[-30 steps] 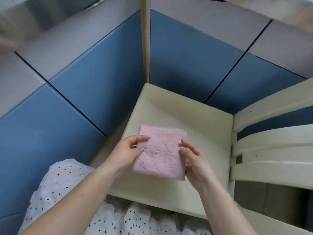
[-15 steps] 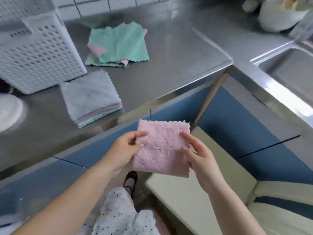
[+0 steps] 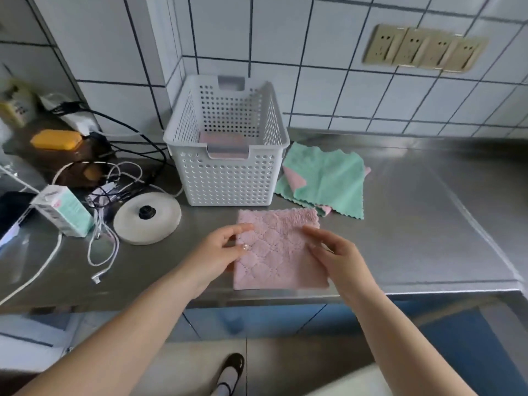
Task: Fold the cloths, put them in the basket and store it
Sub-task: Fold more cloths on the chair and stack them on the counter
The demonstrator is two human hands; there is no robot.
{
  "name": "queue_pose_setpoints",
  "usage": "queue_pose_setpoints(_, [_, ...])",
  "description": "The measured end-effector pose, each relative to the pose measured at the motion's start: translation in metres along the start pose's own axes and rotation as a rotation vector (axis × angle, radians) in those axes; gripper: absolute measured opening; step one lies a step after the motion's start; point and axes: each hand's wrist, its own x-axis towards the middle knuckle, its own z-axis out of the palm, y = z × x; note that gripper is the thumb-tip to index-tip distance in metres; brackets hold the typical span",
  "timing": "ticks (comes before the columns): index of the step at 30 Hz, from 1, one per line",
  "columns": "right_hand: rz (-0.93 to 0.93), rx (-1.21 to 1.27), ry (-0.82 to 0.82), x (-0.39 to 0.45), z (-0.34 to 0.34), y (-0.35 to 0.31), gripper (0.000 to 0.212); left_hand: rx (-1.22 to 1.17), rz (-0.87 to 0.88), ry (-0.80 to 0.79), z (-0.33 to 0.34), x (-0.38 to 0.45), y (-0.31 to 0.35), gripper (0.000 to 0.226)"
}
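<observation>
The folded pink cloth point(image 3: 278, 252) is hovering over the front edge of the steel counter point(image 3: 428, 224), just in front of the white basket point(image 3: 225, 155). The left hand point(image 3: 217, 252) is pinching its left edge between thumb and fingers, and the right hand point(image 3: 334, 252) is pinching its right edge the same way, so the cloth is staying flat between the 2.

To do this step well, both hands should be keeping an even grip so the layers are not slipping apart, then lowering the square level into the basket, squarely on top of what is already lying there.

The basket is holding what seems to be at least 1 folded pink cloth point(image 3: 221, 138) on its floor; the perforated wall is hiding how many. Just right of the basket, unfolded green cloths point(image 3: 325, 181) with pink undersides are lying in a loose pile, waiting to be folded.
</observation>
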Motion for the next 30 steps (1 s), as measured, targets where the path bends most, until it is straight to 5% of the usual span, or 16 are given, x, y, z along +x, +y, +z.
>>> queue_pose_setpoints(11, [0.179, -0.125, -0.063, 0.051, 0.005, 0.031, 0.040, 0.132, -0.166, -0.025, -0.001, 0.048, -0.024, 0.051])
queue_pose_setpoints(24, [0.169, -0.287, -0.061, 0.057, 0.005, 0.034, 0.030, 0.306, -0.078, -0.006, -0.002, 0.050, -0.026, 0.052])
queue_pose_setpoints(30, [-0.291, -0.835, 0.085, 0.056, 0.022, 0.024, 0.043, 0.910, 0.490, 0.279, 0.016, 0.046, -0.017, 0.046])
